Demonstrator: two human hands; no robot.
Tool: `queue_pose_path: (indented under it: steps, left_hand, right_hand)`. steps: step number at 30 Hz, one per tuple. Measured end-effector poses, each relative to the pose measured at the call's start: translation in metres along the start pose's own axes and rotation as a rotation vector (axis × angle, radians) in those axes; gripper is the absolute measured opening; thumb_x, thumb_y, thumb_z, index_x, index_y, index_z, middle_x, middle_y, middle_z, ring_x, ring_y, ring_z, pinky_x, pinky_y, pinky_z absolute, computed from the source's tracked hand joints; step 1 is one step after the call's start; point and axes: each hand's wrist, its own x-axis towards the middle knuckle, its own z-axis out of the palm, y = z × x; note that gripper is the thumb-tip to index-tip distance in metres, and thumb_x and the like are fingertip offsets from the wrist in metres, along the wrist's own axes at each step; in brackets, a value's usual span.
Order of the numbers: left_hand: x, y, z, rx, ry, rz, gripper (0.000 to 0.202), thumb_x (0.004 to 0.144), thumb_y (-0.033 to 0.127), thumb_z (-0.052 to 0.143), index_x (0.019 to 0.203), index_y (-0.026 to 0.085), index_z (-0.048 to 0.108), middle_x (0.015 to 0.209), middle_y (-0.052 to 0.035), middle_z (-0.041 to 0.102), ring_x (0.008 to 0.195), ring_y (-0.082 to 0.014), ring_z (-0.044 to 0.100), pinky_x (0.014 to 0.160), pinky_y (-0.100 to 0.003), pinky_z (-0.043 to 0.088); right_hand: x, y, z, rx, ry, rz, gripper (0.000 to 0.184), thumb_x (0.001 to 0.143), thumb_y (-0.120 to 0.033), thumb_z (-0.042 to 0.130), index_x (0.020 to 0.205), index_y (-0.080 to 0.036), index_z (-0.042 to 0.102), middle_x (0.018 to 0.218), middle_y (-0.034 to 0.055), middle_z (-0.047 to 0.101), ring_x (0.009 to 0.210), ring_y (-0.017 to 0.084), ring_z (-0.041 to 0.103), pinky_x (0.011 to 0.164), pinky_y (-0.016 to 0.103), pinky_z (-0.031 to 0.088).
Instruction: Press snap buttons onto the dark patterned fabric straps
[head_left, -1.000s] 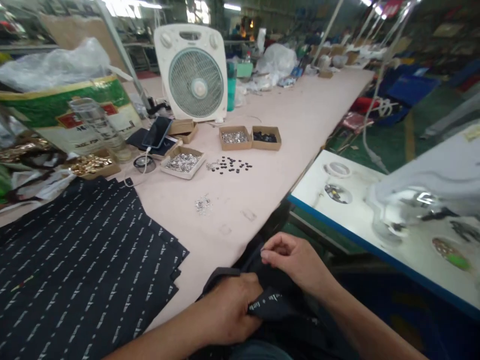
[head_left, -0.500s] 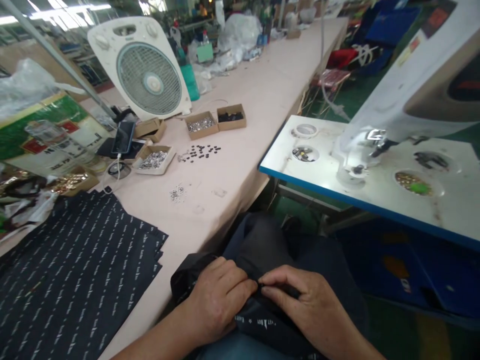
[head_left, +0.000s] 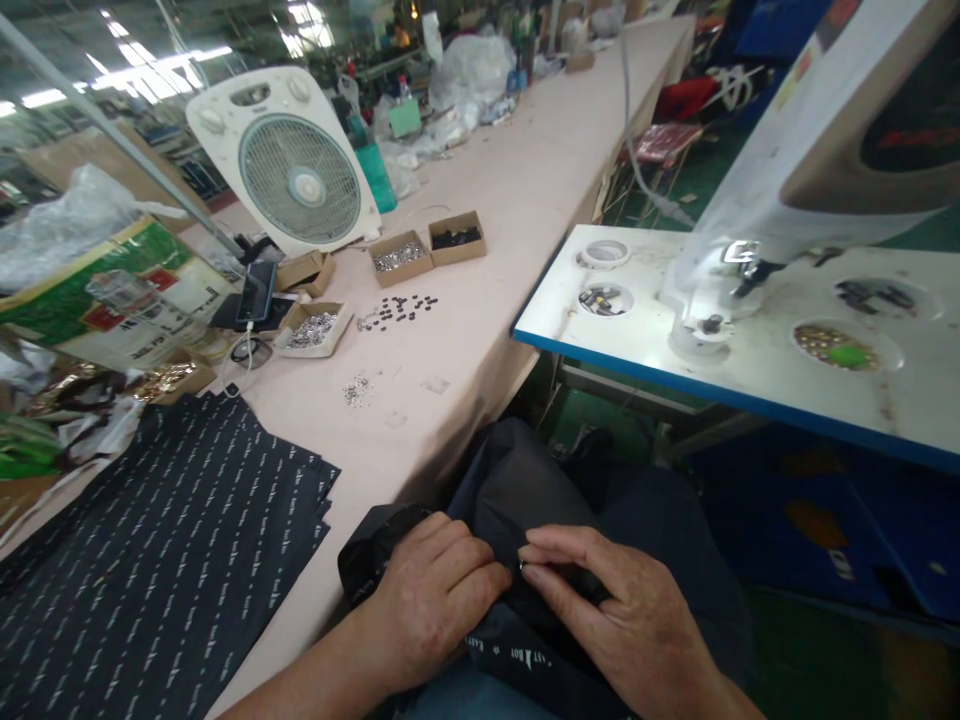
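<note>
Dark printed fabric (head_left: 517, 640) with white lettering lies bunched over my lap. My left hand (head_left: 439, 590) is closed on it, fingers curled together over the cloth. Close beside it, my right hand (head_left: 611, 605) pinches a tiny shiny metal piece (head_left: 521, 564) between thumb and forefinger, just off the left fingertips. The piece looks like a small fastener part; its exact kind is too small to make out. Whether it touches the cloth I cannot tell.
On the table (head_left: 360, 430) to the left are stacked printed cloth pieces (head_left: 187, 540), loose black parts (head_left: 405, 308), small silver parts (head_left: 358, 391) and cardboard boxes (head_left: 400, 262) of parts. A fan (head_left: 307, 185) stands behind. At right is a white machine (head_left: 712, 290) on a blue-edged worktop (head_left: 637, 345).
A shiny bit now shows at my right fingertips, where a small dark spot showed before. My left hand keeps its hold on the fabric. The view has shifted slightly.
</note>
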Motion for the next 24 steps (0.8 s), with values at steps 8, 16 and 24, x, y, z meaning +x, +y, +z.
queue_pose_path:
  steps: [8, 16, 24]
  left_hand:
    - [0.000, -0.001, 0.000, -0.028, -0.053, -0.025, 0.021, 0.101, 0.017, 0.042, 0.100, 0.013, 0.062, 0.084, -0.0074, 0.064, 0.074, -0.0184, 0.049, 0.066, -0.035, 0.032]
    - [-0.001, -0.003, 0.004, -0.088, -0.094, -0.097, 0.016, 0.095, 0.014, 0.048, 0.104, 0.015, 0.061, 0.088, -0.0059, 0.064, 0.076, -0.0190, 0.051, 0.067, -0.035, 0.032]
    - [0.004, -0.006, 0.008, -0.233, -0.154, -0.318, 0.025, 0.074, 0.002, 0.057, 0.091, 0.018, 0.064, 0.085, -0.0020, 0.064, 0.078, -0.0169, 0.058, 0.068, -0.030, 0.037]
  right_hand:
    - [0.000, 0.004, 0.001, -0.032, -0.093, -0.036, 0.026, 0.088, -0.020, 0.068, 0.113, -0.028, 0.070, 0.094, -0.0003, 0.080, 0.083, 0.019, 0.076, 0.082, 0.031, 0.059]
    - [0.007, 0.001, -0.003, -0.147, -0.208, -0.153, 0.023, 0.094, -0.015, 0.058, 0.109, -0.027, 0.071, 0.092, -0.0011, 0.080, 0.075, 0.018, 0.072, 0.070, 0.031, 0.053]
    - [0.006, -0.009, -0.035, -0.045, -0.393, 0.010, 0.058, 0.081, -0.041, 0.073, 0.137, -0.031, 0.060, 0.119, 0.0058, 0.074, 0.108, 0.030, 0.068, 0.093, 0.041, 0.054]
